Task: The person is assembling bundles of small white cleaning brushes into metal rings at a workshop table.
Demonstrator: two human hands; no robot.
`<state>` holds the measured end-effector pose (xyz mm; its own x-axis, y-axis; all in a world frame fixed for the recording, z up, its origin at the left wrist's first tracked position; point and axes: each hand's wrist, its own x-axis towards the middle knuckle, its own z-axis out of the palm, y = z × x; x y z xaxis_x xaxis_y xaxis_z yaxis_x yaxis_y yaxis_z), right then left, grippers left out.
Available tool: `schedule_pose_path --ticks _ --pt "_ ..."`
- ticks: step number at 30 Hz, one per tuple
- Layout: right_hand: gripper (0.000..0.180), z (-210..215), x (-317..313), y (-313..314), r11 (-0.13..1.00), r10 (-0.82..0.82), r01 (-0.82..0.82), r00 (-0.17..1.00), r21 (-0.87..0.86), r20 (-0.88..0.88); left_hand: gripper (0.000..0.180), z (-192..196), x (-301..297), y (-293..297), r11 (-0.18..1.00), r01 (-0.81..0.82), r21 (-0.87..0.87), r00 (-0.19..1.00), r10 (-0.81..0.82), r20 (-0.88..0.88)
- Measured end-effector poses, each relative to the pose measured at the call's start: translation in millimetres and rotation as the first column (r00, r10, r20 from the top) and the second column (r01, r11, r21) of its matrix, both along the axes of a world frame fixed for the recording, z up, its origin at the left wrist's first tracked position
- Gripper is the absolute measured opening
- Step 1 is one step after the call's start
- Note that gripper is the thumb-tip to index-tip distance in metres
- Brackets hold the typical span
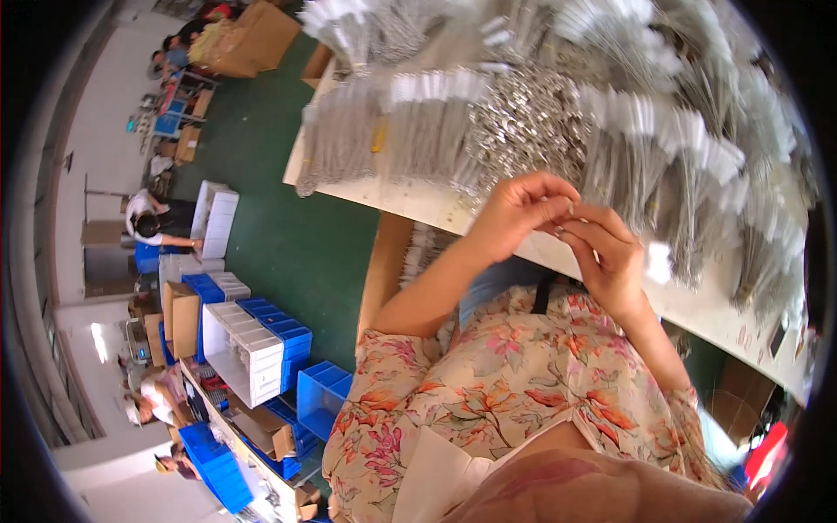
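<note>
My left hand [521, 213] and my right hand [608, 257] meet at the front edge of a white table [418, 205]. Thumb and fingers of both are pinched together, the fingertips touching or almost touching. Whatever lies between them is too small to make out. Just beyond the hands is a heap of small shiny silvery metal pieces [527, 122]. Rows of thin silvery strands with white ends [427, 122] lie left of the heap, and more strand bundles [689, 174] spread to its right. A small yellow piece [379, 135] shows among the left rows.
Left of the table runs a green floor [292, 253]. Blue crates [324, 397] and a white crate [248, 353] stand there, near a cardboard box [261, 427]. A person [150, 218] bends over a white bin [214, 218]. A large carton [248, 39] sits farther back.
</note>
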<state>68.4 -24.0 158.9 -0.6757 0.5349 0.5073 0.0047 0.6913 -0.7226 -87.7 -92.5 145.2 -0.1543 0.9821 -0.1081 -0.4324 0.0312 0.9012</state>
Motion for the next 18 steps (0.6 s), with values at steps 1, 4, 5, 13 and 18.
schedule_pose_path --ticks 1,4,5,13,18 --pt "0.024 -4.5 -1.1 3.9 0.981 -0.009 0.010 1.000 0.193 -0.009 0.013 3.8 -4.4 0.9 1.000 0.024 -0.010 0.999 -0.025 -0.036" --pt "0.033 -4.7 -1.4 12.8 0.897 0.090 -0.092 0.996 0.433 0.025 0.017 19.0 -13.5 -6.7 0.998 0.058 -0.001 0.975 -0.057 -0.217" --pt "0.034 -5.4 -5.3 15.5 0.868 0.117 -0.082 0.992 0.489 -0.041 0.020 21.6 -16.4 -8.4 0.997 0.067 0.035 0.951 -0.053 -0.304" --pt "0.019 23.3 -0.7 23.2 0.535 0.118 -0.192 0.981 -0.823 -0.152 0.032 30.4 5.8 -10.8 0.869 -0.094 0.486 0.692 0.408 -0.595" --pt "0.022 22.1 -2.3 21.7 0.377 0.164 -0.244 0.967 -0.894 -0.195 0.032 21.8 9.3 -5.9 0.835 -0.097 0.541 0.634 0.471 -0.614"
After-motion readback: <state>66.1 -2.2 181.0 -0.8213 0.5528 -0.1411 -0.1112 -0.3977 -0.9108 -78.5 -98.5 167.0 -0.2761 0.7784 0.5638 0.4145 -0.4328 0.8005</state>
